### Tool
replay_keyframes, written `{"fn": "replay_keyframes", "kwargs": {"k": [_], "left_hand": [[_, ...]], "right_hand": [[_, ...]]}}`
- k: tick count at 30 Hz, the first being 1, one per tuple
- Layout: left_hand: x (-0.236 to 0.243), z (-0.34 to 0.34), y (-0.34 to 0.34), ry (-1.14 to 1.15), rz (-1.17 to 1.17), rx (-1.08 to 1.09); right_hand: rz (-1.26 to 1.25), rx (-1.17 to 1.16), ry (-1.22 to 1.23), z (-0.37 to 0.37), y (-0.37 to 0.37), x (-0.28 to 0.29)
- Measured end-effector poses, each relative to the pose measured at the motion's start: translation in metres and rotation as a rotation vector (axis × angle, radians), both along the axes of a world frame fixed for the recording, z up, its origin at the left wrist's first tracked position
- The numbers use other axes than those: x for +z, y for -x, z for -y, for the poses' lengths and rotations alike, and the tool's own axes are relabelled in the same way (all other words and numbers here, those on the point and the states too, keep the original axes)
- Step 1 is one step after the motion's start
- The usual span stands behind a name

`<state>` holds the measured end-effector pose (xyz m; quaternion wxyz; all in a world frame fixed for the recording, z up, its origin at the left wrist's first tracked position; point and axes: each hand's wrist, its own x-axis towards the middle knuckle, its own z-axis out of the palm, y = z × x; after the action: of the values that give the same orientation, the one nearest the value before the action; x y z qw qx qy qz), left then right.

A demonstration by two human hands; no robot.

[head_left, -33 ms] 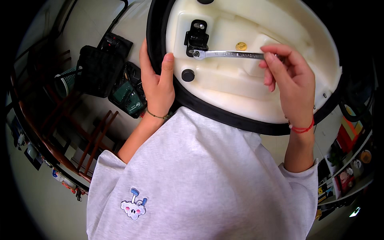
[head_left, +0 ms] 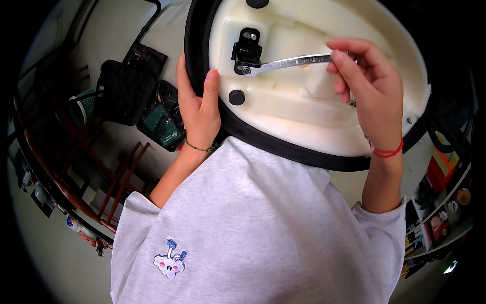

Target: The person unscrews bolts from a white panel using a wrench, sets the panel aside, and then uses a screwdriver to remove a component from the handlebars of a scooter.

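A large rounded seat-like piece rests upside down before me, its cream plastic base (head_left: 273,116) edged by a thick black padded rim (head_left: 298,157). A black metal hinge bracket (head_left: 248,45) is fixed to the base at the far left. One end of a silver wrench (head_left: 288,63) sits on the bracket's lower nut. My right hand (head_left: 372,81) pinches the wrench's other end between thumb and fingers. My left hand (head_left: 201,109) clasps the left rim, thumb on the near side and fingers partly hidden behind it. A round black rubber foot (head_left: 237,97) sits below the bracket.
On the floor at the left lie an open black case (head_left: 124,91) and a dark green tool case (head_left: 162,126). Beyond them are a green basket (head_left: 83,109) and brown wooden furniture (head_left: 121,187). Shelves with assorted items (head_left: 440,218) stand at the right.
My right hand has moved slightly up and away, swinging the wrench's handle upward around the nut. My left hand keeps its hold on the rim.
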<state>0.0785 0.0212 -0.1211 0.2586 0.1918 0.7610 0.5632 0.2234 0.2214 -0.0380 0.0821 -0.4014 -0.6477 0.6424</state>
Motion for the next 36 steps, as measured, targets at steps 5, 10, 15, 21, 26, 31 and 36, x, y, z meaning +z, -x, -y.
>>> {"fn": "replay_keyframes", "kwargs": {"k": [5,10,15,21,26,31,36], "left_hand": [[-0.001,0.002,-0.001,-0.001,0.014,0.002],[0.001,0.002,0.000,-0.003,-0.007,0.010],[0.001,0.001,-0.002,0.042,-0.053,0.019],[0.006,-0.003,-0.002,0.007,-0.071,0.006],[0.005,-0.003,-0.002,-0.001,-0.063,0.002],[0.007,-0.004,-0.003,0.028,-0.070,0.001],[0.011,-0.004,-0.003,0.031,-0.004,0.004]], "right_hand": [[-0.088,0.282,-0.502,-0.007,0.040,0.029],[-0.187,0.181,-0.451,0.015,-0.014,0.046],[-0.016,-0.105,0.245,0.052,-0.051,0.020],[-0.066,-0.241,0.404,0.079,-0.055,-0.001],[-0.091,-0.295,0.443,0.088,-0.047,-0.008],[-0.051,-0.329,0.460,0.094,-0.053,-0.004],[-0.095,-0.310,0.456,0.096,-0.053,-0.007]]}}
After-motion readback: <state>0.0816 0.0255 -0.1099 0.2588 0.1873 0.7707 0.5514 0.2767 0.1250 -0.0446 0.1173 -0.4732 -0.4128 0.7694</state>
